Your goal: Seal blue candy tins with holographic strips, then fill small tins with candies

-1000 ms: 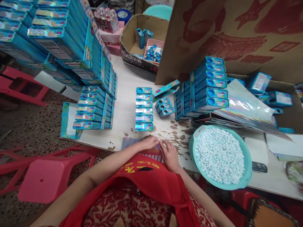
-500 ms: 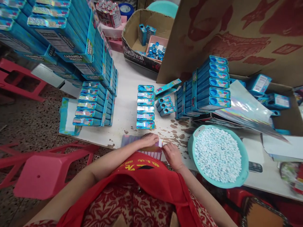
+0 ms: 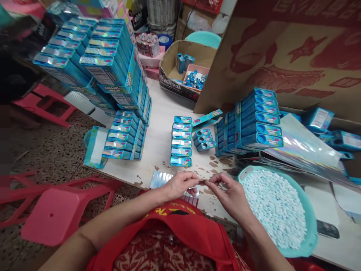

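Note:
My left hand [image 3: 183,184] and my right hand [image 3: 229,192] face each other above the table's front edge, both pinched closed. Between their fingertips stretches a small thin strip [image 3: 202,181], seen nearly edge-on; it looks like a sticker. Under my left hand lies a shiny holographic sticker sheet [image 3: 160,180], partly covered by the hand and forearm. Just beyond, a row of blue candy tins [image 3: 181,143] stands upright, several with shiny strips across their tops. Three more tins [image 3: 205,139] with dark round openings stand to their right.
Stacked tins in blue trays [image 3: 124,67] rise at the left, and another tray of tins [image 3: 256,124] stands at the right. A turquoise basin [image 3: 312,229] holds pale candies. An open carton [image 3: 169,71] with caps sits at the back. Pink stools [image 3: 50,214] stand at the left.
Both hands have lifted off the sticker sheet and come together fingertip to fingertip, now with a thin strip between them. The camera view has tilted up and shifted left.

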Demonstrator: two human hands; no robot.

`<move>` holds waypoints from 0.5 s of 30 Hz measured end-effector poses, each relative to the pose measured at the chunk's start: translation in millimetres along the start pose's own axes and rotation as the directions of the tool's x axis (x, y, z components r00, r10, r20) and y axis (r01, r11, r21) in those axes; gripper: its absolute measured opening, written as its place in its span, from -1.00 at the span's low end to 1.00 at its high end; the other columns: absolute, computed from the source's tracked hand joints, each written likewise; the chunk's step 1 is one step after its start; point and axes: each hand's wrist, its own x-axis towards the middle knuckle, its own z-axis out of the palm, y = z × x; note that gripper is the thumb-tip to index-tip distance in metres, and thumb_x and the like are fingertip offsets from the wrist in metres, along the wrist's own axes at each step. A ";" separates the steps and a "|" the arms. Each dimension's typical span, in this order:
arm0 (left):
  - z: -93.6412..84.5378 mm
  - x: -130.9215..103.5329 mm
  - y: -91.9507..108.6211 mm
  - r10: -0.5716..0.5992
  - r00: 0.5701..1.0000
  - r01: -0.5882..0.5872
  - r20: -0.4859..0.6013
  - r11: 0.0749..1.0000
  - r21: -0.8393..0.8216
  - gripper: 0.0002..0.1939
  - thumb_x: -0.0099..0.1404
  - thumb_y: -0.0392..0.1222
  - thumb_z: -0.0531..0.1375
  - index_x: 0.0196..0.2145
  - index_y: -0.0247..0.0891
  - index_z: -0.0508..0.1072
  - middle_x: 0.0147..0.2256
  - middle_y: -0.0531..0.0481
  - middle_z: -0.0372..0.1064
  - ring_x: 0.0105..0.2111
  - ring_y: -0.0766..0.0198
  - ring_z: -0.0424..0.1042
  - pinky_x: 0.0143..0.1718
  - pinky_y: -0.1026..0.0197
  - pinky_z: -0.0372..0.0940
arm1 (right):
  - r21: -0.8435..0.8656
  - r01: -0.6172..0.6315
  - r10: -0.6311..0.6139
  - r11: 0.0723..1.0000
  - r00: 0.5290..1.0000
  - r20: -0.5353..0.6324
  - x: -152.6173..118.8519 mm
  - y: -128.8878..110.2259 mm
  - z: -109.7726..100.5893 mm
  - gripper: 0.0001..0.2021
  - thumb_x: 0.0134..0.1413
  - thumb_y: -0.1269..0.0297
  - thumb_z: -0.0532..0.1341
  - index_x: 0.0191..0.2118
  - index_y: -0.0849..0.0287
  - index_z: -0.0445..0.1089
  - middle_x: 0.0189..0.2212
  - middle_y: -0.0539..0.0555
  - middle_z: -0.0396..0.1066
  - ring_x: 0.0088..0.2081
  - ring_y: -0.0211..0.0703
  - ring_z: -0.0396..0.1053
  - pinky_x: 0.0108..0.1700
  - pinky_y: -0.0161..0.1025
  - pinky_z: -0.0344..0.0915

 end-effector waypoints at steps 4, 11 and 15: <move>-24.0 -11.4 21.5 0.062 0.971 -0.037 -0.232 0.993 0.110 -0.67 0.16 0.02 0.14 -0.30 -0.33 0.45 -0.51 0.04 0.34 -0.54 0.38 0.34 -0.44 0.29 0.28 | 0.162 -0.026 0.031 0.986 0.999 -0.030 26.4 -13.3 23.4 -0.73 -0.04 0.03 0.25 -0.51 0.12 0.34 -0.56 -0.01 0.37 -0.49 -0.21 0.29 -0.41 -0.29 0.23; -99.2 17.0 70.5 0.300 0.872 -0.119 -0.387 0.897 0.427 -0.69 0.17 -0.14 0.08 -0.13 -0.28 0.38 -0.56 0.12 0.28 -0.53 0.36 0.28 -0.44 0.31 0.22 | 0.301 0.008 0.042 0.954 0.986 -0.160 115.4 -32.8 61.9 -0.71 -0.10 0.01 0.25 -0.48 0.17 0.36 -0.54 -0.01 0.34 -0.49 -0.24 0.24 -0.40 -0.28 0.20; -138.3 51.1 95.7 0.464 0.790 -0.098 -0.402 0.741 0.664 -0.80 0.20 -0.24 0.02 -0.20 -0.25 0.31 -0.53 0.11 0.31 -0.46 0.33 0.30 -0.36 0.30 0.20 | 0.073 0.058 -0.030 0.996 0.940 -0.339 177.2 -35.0 71.7 -0.75 -0.16 0.07 0.27 -0.52 0.17 0.43 -0.41 0.08 0.35 -0.27 -0.08 0.26 -0.17 -0.15 0.21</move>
